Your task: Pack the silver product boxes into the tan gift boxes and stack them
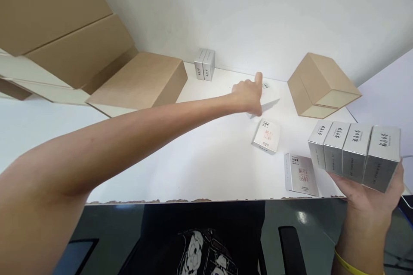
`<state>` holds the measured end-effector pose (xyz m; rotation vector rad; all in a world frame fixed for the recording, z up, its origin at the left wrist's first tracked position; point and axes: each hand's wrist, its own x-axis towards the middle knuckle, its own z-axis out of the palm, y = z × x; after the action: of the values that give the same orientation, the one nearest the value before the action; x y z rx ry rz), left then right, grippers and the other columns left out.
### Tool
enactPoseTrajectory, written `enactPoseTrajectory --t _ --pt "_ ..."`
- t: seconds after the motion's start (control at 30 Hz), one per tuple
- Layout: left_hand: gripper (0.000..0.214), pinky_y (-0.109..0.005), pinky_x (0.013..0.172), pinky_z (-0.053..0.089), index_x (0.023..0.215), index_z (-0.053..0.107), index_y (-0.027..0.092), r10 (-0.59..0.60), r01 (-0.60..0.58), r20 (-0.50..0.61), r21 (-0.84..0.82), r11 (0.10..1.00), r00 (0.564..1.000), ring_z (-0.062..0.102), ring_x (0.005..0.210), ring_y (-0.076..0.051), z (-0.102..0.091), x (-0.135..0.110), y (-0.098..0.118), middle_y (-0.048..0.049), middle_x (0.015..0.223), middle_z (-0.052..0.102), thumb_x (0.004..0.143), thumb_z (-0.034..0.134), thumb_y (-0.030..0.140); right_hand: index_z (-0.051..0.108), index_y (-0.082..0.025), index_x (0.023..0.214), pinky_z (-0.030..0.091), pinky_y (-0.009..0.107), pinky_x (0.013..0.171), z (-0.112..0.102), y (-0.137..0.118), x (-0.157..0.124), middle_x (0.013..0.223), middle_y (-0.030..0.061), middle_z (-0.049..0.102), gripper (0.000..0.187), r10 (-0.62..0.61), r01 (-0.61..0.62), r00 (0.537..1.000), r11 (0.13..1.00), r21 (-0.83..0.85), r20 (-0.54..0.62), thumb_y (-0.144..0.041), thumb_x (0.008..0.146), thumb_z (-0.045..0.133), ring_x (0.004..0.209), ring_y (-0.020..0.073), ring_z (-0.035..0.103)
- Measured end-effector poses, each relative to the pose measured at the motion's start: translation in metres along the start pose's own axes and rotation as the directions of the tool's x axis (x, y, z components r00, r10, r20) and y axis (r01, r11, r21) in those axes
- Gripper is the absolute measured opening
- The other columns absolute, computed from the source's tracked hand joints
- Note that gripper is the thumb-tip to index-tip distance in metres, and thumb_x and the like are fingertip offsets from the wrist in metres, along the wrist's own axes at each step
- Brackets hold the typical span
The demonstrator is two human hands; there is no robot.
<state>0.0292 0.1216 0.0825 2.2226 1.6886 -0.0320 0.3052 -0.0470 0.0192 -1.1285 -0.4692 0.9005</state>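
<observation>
My left hand (248, 96) reaches across to the middle back of the table. Its thumb and fingers span a pale small box (271, 94), closed around it; the hand hides much of this box. At the right, my right hand (371, 189) holds up a row of several silver boxes (356, 150) pressed side by side, supporting them from below. Just in front of my left hand, a silver box with red print (267, 136) lies flat. Another silver box (301, 175) lies near the front edge, left of my right hand.
Two silver boxes (204, 64) stand together against the wall. A brown carton (322, 86) is at the back right. Larger brown cartons (138, 79) fill the left side. The white table (193, 159) has a chipped front edge; a chair armrest (292, 249) is below it.
</observation>
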Motion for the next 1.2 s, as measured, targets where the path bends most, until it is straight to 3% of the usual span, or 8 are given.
enactPoseTrajectory --t 0.1,0.27,0.47,0.63,0.77,1.03,1.13,1.2 --pt "0.107 -0.037 0.093 0.053 0.156 0.021 0.013 0.134 -0.133 -0.005 0.008 0.991 0.991 0.064 0.113 -0.030 0.004 -0.024 0.020 -0.0184 0.130 0.063 0.073 0.086 0.026 0.075 -0.038 0.120 0.052 0.080 0.097 -0.003 0.001 0.000 0.143 0.0058 0.064 0.058 0.004 -0.004 1.000 1.000 0.004 -0.003 -0.069 0.071 0.071 0.142 0.0439 0.051" --pt "0.088 -0.033 0.088 0.052 0.148 0.034 0.016 0.234 -0.235 0.073 0.000 0.972 0.969 0.062 0.105 -0.025 0.038 -0.032 0.035 -0.0133 0.123 0.065 0.077 0.084 0.037 0.074 -0.038 0.127 0.056 0.067 0.101 -0.004 0.002 -0.005 0.151 0.0042 0.060 0.060 -0.015 0.016 1.000 0.999 -0.032 0.016 -0.070 0.077 0.069 0.144 0.0385 0.052" --pt "0.113 -0.048 0.106 0.044 0.151 0.034 0.016 0.267 -0.271 0.054 0.103 0.957 0.962 0.051 0.121 -0.035 0.065 -0.024 0.055 -0.0182 0.137 0.056 0.065 0.092 0.060 0.073 -0.043 0.127 0.058 0.067 0.099 -0.012 0.001 -0.005 0.155 0.0002 0.057 0.054 0.005 -0.004 1.000 0.999 -0.049 0.018 -0.065 0.078 0.071 0.148 0.0367 0.049" --pt "0.115 -0.046 0.105 0.044 0.156 0.029 0.016 0.273 -0.277 0.048 0.159 0.948 0.961 0.046 0.125 -0.035 0.074 -0.021 0.068 -0.0206 0.144 0.049 0.066 0.094 0.048 0.073 -0.041 0.128 0.064 0.066 0.082 -0.011 0.003 -0.001 0.160 0.0004 0.052 0.058 -0.019 0.018 1.000 0.999 -0.048 -0.015 -0.068 0.078 0.067 0.147 0.0408 0.049" --pt "0.120 -0.047 0.109 0.044 0.159 0.024 0.018 0.239 -0.249 0.073 0.180 0.952 0.968 0.042 0.134 -0.037 0.063 -0.014 0.049 -0.0208 0.152 0.044 0.065 0.093 0.041 0.071 -0.041 0.131 0.060 0.070 0.090 -0.004 0.001 -0.005 0.158 0.0021 0.054 0.058 -0.023 0.024 1.000 0.997 -0.072 0.012 -0.068 0.079 0.068 0.148 0.0403 0.048" --pt "0.131 -0.061 0.123 0.030 0.164 0.016 0.012 0.065 -0.077 0.049 0.313 0.946 0.997 0.031 0.152 -0.046 0.019 0.006 -0.047 -0.0279 0.168 0.027 0.064 0.091 0.047 0.072 -0.039 0.128 0.059 0.070 0.092 -0.006 -0.002 -0.007 0.158 0.0037 0.054 0.061 -0.006 0.006 1.000 1.000 -0.027 0.003 -0.069 0.074 0.071 0.149 0.0414 0.046" --pt "0.137 -0.064 0.128 0.015 0.167 0.009 0.006 0.058 -0.065 0.031 0.391 0.918 0.998 0.003 0.162 -0.050 0.013 0.005 -0.053 -0.0285 0.176 -0.001 0.066 0.088 0.052 0.073 -0.038 0.126 0.056 0.073 0.095 -0.007 -0.005 -0.008 0.159 0.0026 0.052 0.067 0.006 -0.006 1.000 1.000 0.000 0.015 -0.068 0.066 0.078 0.149 0.0423 0.045" --pt "0.140 -0.068 0.129 0.000 0.169 0.000 0.007 0.098 -0.081 -0.021 0.420 0.904 0.995 -0.014 0.162 -0.051 0.019 -0.003 -0.036 -0.0246 0.176 -0.016 0.070 0.086 0.056 0.073 -0.038 0.125 0.053 0.074 0.098 -0.009 -0.006 -0.009 0.160 0.0026 0.051 0.068 -0.018 0.018 0.999 1.000 -0.001 0.045 -0.069 0.064 0.080 0.150 0.0422 0.044"
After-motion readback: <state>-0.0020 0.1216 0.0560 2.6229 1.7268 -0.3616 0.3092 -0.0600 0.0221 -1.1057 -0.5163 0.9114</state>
